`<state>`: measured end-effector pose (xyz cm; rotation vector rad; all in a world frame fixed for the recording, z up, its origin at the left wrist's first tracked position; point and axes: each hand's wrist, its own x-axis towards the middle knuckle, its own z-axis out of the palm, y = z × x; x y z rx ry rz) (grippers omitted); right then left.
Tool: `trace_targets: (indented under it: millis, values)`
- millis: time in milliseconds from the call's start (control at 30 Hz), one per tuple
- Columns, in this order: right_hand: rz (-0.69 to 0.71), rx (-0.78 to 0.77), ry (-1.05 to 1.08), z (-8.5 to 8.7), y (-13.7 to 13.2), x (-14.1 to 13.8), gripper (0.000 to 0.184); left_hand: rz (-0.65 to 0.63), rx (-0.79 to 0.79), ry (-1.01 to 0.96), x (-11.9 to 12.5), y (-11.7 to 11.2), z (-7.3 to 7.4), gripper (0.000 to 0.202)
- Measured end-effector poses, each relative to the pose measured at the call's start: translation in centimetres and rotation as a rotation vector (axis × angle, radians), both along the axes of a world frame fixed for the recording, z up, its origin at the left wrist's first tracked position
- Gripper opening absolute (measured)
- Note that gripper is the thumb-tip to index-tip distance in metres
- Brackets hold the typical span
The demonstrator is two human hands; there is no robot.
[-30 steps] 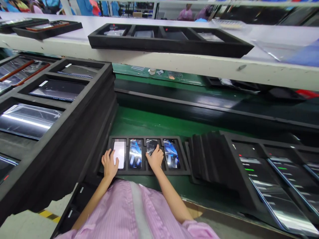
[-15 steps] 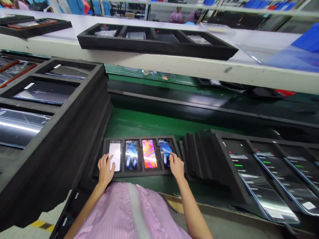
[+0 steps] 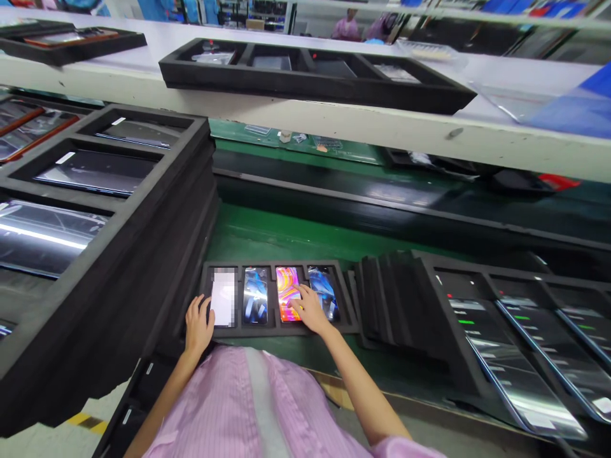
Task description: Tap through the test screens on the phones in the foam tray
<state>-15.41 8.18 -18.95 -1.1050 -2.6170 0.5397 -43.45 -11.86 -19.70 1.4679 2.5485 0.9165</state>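
In front of me a black foam tray (image 3: 272,331) holds several lit phones, one per compartment. The leftmost phone (image 3: 223,300) has a mostly white screen, partly blurred out. Beside it lies a phone with a blue and black picture (image 3: 255,294). A phone with a pink and orange screen (image 3: 286,280) comes third, and another blue-pictured phone (image 3: 323,283) is at the right end. My left hand (image 3: 198,321) rests at the tray's left edge beside the white-screened phone, fingers apart. Over the pink and orange phone is my right hand (image 3: 309,308), fingers extended onto its screen, gripping nothing.
A tall stack of foam trays (image 3: 172,210) with dark phones on top rises at my left. More foam trays (image 3: 391,299) lean at the right, near a tray with larger-looking phones (image 3: 520,356). Above the green bench (image 3: 267,229) runs a white shelf (image 3: 305,127) bearing another foam tray (image 3: 310,89).
My right hand has moved left from the rightmost phone to the pink and orange one. My left hand has drawn slightly left, off the white screen. The view has shifted a little.
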Motion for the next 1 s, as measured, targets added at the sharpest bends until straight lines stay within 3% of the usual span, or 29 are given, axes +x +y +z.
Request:
trace_targets:
  millis: [200, 500, 633, 800, 1000]
  values:
    - [-0.258, 0.135, 0.057, -1.5, -0.1, -3.3, 0.042, 0.107, 0.030, -0.335, -0.6, 0.9, -0.3, 0.042]
    - [0.066, 0.114, 0.236, -0.2, -6.7, -7.9, 0.032, 0.132, -0.026, -0.482, -1.3, 1.4, -0.3, 0.073]
    - [0.087, 0.120, 0.275, -0.1, -7.0, -8.1, 0.032, 0.144, -0.020, -0.583, -1.4, 1.9, -0.1, 0.080]
    - [0.082, 0.100, 0.286, -0.8, -7.4, -7.7, 0.031, 0.148, 0.049, -0.728, -2.2, 1.7, -1.3, 0.069]
    - [0.072, 0.100, 0.310, -1.3, -7.7, -7.5, 0.030, -0.014, 0.073, -0.875, -3.0, -0.6, -1.8, 0.088]
